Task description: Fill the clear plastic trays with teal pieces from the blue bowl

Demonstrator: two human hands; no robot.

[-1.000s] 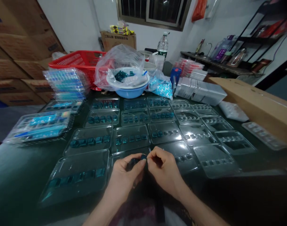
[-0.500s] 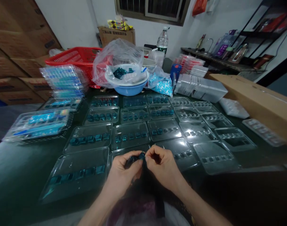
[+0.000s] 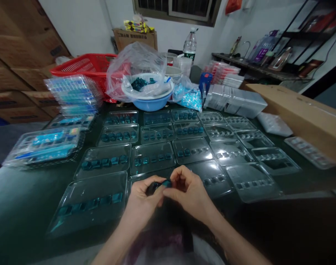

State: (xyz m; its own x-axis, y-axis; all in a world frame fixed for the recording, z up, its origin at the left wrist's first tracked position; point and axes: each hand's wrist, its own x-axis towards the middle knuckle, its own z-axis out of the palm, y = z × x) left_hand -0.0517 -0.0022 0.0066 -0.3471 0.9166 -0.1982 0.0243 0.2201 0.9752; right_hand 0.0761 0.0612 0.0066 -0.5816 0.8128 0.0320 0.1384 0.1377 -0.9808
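Observation:
My left hand point(image 3: 146, 191) is closed around several dark teal gems, held low over the front of the table. One teal gem point(image 3: 166, 183) pokes out between its thumb and forefinger. Against that gem rest the thumb and fingertips of my right hand point(image 3: 188, 189), pinched on its right side. Beneath and behind the hands lie clear plastic trays in rows. The tray at the front left point(image 3: 88, 184) has a row of teal gems in its pockets. Another tray point(image 3: 194, 151), beyond my right hand, has teal gems in its left pockets only. My hands partly cover a tray directly below them.
Behind the trays stands a blue basin point(image 3: 151, 105) holding teal gems and a plastic bag. A red basket point(image 3: 82, 66) and stacked filled packs point(image 3: 74, 95) are at the left. Clear boxes point(image 3: 236, 101) and a cardboard box point(image 3: 300, 114) border the right.
My right thumb has moved left onto the teal gem, and the right fingers have opened a little around it. The left hand keeps its hold in nearly the same place.

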